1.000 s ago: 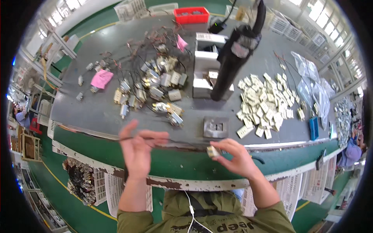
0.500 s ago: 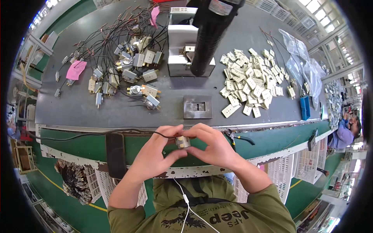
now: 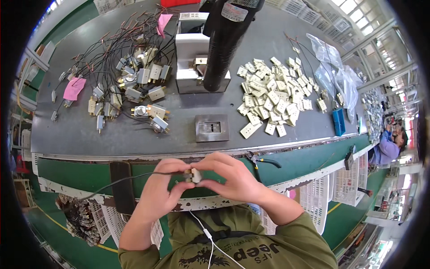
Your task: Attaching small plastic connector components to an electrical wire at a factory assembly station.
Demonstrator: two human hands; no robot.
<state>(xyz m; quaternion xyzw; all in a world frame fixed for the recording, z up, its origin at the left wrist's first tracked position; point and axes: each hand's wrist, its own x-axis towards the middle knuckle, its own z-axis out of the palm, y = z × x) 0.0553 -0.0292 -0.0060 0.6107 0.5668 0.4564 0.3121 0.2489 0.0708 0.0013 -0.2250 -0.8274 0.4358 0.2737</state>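
Note:
Between both hands, over the green front strip of the bench, is a small corded plug with a cream part and metallic pieces on it. My left hand pinches its left side, where the black cord runs off to the left. My right hand grips the cream right side with thumb and fingers. Fingertips hide part of the plug. Beyond the hands lies a dark metal block with a slotted recess.
Corded plugs are heaped at the far left, cream plates at right. A machine with a thick black tube stands between. Pliers, a dark flat case and a blue bin lie around. A person sits far right.
The plug has turned in my fingers, its cream part now toward the right hand. Its cord has dropped lower at left. The whole view has shifted slightly.

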